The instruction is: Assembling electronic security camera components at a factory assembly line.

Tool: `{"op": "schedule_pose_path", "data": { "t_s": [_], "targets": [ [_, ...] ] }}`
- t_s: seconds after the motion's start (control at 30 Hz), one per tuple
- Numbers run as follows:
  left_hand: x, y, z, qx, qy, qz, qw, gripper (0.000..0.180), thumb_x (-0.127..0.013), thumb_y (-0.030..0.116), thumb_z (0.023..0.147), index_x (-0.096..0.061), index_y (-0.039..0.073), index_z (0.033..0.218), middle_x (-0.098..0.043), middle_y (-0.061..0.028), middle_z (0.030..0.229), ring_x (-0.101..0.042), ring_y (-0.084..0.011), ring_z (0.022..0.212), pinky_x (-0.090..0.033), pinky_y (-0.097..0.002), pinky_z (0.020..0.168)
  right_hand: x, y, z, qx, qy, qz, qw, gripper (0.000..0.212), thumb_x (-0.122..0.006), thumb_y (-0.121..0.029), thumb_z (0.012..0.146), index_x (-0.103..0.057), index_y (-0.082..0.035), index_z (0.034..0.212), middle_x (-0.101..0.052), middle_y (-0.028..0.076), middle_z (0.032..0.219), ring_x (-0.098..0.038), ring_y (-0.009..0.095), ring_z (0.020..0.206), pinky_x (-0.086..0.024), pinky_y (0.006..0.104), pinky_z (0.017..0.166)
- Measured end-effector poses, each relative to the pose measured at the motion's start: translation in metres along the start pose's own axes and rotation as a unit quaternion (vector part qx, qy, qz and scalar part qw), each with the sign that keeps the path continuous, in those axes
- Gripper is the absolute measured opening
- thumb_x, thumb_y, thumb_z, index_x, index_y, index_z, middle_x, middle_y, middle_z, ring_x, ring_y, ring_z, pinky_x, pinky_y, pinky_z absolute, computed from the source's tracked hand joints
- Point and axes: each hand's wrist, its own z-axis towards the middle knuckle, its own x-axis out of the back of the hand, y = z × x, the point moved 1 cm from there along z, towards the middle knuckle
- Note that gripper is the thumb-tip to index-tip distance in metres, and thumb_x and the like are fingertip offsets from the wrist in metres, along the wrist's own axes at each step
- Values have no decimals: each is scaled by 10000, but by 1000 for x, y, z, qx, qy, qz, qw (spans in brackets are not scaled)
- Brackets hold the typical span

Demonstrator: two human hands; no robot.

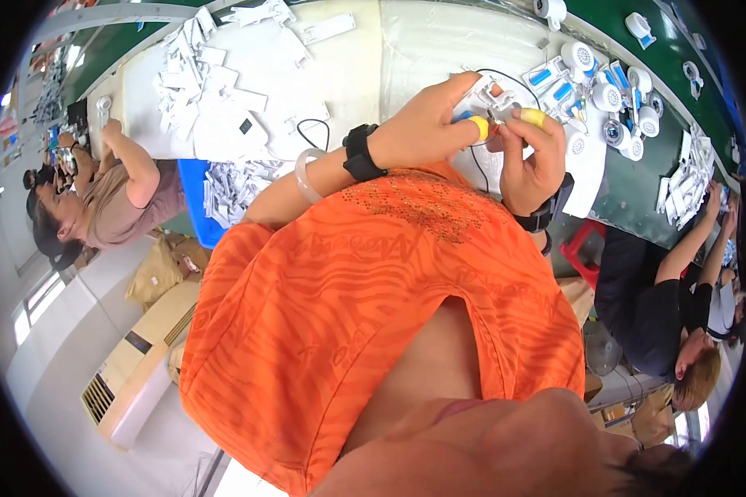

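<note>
My left hand (427, 120) is closed on a small white plastic housing (487, 89) above the table at the upper right of centre. Yellow covers wrap my left thumb and a right finger. A bit of blue shows beside the left thumb. My right hand (535, 166) is closed in a pinch at the near right side of the housing. What lies between its fingertips is too small and hidden to name. A thin black cable (512, 76) loops behind the housing, and more dark wire hangs below it.
White round-headed devices (608, 97) with blue parts crowd the right. White plastic pieces (192, 79) pile up on the left, with another heap (686, 186) at far right. A blue bin (195, 199) holds more. Co-workers sit at both sides; a red stool (584, 253) stands right.
</note>
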Motion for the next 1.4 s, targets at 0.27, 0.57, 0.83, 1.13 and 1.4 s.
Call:
{"op": "schedule_pose_path", "data": {
  "t_s": [0.27,0.57,0.83,1.13,1.4],
  "targets": [
    [-12,7,8,-56,-5,68,996,452,-495,73,863,-451,55,1312,-568,-29,853,-507,-62,621,-453,-215,551,8,5,3,32,-6,-5,999,231,-739,73,747,-680,-45,936,-600,89,894,-607,233,806,-492,308,675],
    [-14,9,13,-64,3,122,990,436,-490,80,855,-463,24,1287,-588,-67,902,-536,-83,660,-461,-241,585,9,12,7,36,9,-4,999,223,-743,60,751,-674,-45,936,-591,89,868,-589,234,783,-476,317,670],
    [-13,7,14,-93,23,164,982,411,-477,107,850,-488,-15,1243,-588,-91,921,-515,-133,779,-449,-274,696,3,20,6,-4,4,10,1000,193,-740,42,765,-667,-42,923,-603,98,869,-591,261,817,-477,330,722],
    [-17,3,15,-143,30,124,982,375,-551,256,965,-499,-37,1193,-661,-130,869,-663,-226,793,-516,-334,703,11,22,10,23,-27,7,999,197,-746,39,743,-674,-49,905,-593,83,842,-576,274,833,-469,344,746],
    [-20,0,12,-118,43,141,982,281,-513,181,979,-515,-23,1172,-658,-125,852,-672,-226,787,-518,-322,711,13,21,11,44,-47,-6,998,200,-737,46,741,-674,-50,906,-594,82,832,-573,280,825,-476,363,767]
  ]
}}
